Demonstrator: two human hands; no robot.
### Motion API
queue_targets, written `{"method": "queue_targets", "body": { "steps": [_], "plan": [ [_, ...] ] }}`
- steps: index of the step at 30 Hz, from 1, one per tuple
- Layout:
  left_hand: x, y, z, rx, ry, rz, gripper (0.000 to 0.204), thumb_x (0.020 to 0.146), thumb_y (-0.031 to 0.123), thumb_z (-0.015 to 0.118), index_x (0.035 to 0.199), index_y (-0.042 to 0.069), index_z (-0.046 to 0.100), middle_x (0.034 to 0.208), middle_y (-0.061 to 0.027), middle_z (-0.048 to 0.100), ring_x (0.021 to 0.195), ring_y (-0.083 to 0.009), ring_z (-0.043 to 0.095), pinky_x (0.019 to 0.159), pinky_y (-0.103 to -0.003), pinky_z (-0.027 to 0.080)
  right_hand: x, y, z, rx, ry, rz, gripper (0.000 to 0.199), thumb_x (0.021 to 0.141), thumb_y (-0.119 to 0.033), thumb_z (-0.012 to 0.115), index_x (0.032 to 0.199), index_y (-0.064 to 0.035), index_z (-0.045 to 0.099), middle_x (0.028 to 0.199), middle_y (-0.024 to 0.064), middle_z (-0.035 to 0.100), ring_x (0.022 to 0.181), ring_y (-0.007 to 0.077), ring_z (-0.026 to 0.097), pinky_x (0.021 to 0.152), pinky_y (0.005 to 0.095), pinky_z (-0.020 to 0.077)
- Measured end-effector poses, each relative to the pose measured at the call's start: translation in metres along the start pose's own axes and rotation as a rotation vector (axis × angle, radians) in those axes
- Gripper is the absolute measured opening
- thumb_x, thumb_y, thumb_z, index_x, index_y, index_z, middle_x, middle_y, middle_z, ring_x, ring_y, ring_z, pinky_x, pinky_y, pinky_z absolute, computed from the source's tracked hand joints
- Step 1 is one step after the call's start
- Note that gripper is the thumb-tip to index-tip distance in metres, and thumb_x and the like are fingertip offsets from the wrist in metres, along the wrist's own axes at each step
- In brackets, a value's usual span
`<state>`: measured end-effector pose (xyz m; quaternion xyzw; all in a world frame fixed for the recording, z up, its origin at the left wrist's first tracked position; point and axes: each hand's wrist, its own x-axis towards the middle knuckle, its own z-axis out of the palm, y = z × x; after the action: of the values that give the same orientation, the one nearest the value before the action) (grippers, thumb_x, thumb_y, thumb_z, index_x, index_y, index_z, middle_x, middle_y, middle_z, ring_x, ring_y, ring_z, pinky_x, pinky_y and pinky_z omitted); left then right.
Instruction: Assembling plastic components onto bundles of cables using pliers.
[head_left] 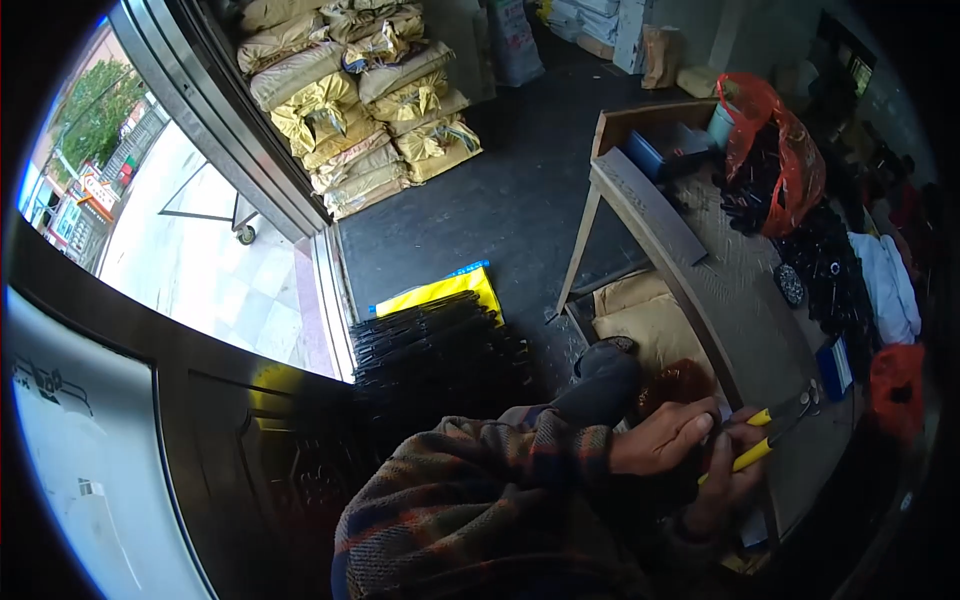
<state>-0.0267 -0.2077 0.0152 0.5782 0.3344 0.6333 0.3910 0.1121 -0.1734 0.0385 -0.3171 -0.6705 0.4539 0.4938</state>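
My left hand (665,437) comes in from the plaid sleeve, its fingers curled and pinched together. Whatever lies between them is too small and dark to make out. Close against it, my right hand (733,470) is closed around a hand tool with two yellow handles (752,455). A grey metal part of the tool points to the upper right, over the wooden table; whether it is pliers or scissors I cannot tell. Both hands are at the near edge of the table (745,300). Just beyond my left hand is a reddish-brown, shiny bundle (680,385).
On the table are a red plastic bag (805,180) with black pieces, a blue box (645,155) and a dark heap (825,265). Black strips (430,350) lie piled on the floor beside a yellow bag (485,290). Stacked sacks (365,110) stand by the open doorway.
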Motion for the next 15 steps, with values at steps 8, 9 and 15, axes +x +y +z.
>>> {"method": "queue_targets", "body": {
  "steps": [8,9,15],
  "plan": [
    [-0.005,0.014,0.001,-0.040,0.024,0.017,0.037,0.095,0.028,0.025,0.101,0.000,0.048,0.080,-0.0155,0.054,0.076,-0.0299,0.059,0.066,-0.033,0.043,-0.020,0.018,0.014,-0.039,0.078,-0.042,0.012,0.077,-0.004,0.055,0.087,-0.0006,0.050,0.097,0.0128,0.051,0.090,0.0198,0.049,0.082,0.0322,0.0395],
    [-0.007,0.009,-0.001,-0.021,0.012,0.003,0.037,0.095,0.028,0.025,0.101,0.000,0.047,0.078,-0.0150,0.053,0.074,-0.0290,0.058,0.065,-0.033,0.043,-0.019,0.013,0.019,-0.045,0.082,-0.063,0.009,0.079,-0.005,0.053,0.086,-0.0011,0.050,0.091,0.0091,0.051,0.084,0.0167,0.049,0.077,0.0300,0.0392],
    [-0.005,0.010,-0.002,-0.016,0.029,0.052,0.037,0.095,0.031,0.027,0.100,0.000,0.047,0.074,-0.0110,0.052,0.064,-0.0212,0.055,0.059,-0.030,0.041,-0.017,0.014,0.023,-0.111,0.100,-0.148,0.009,0.079,-0.008,0.053,0.086,-0.0024,0.050,0.091,0.0074,0.052,0.081,0.0146,0.048,0.074,0.0290,0.0395]
  ]
}}
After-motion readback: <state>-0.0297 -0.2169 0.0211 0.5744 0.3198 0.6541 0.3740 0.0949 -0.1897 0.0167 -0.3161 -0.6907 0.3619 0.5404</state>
